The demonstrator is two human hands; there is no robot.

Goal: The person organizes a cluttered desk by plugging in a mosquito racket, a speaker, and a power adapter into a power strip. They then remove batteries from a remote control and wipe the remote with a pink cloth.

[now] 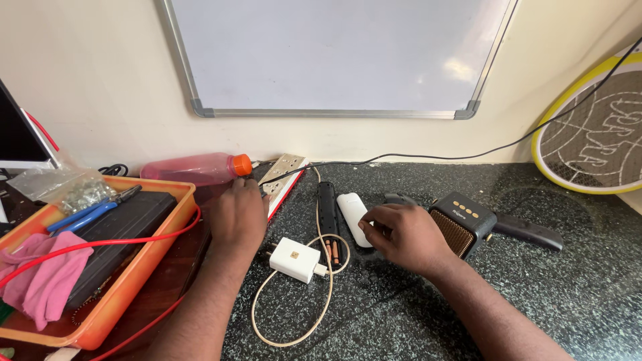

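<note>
Right hand (408, 234) rests curled on the dark counter (535, 294), fingertips touching a white remote (352, 215) beside a small speaker (461, 224). Left hand (237, 217) lies flat by the power strip (282, 175), gripping nothing.

My table (535, 294) is dark and speckled. On its left side sits an orange tray (144, 271). Far back lie a pink bottle (194, 168) and a white power strip (282, 175). In the middle lie a white charger (295, 259) with its cord, a black remote (327, 207) and a white remote (350, 212). A small black speaker (463, 222) sits to the right.
</note>
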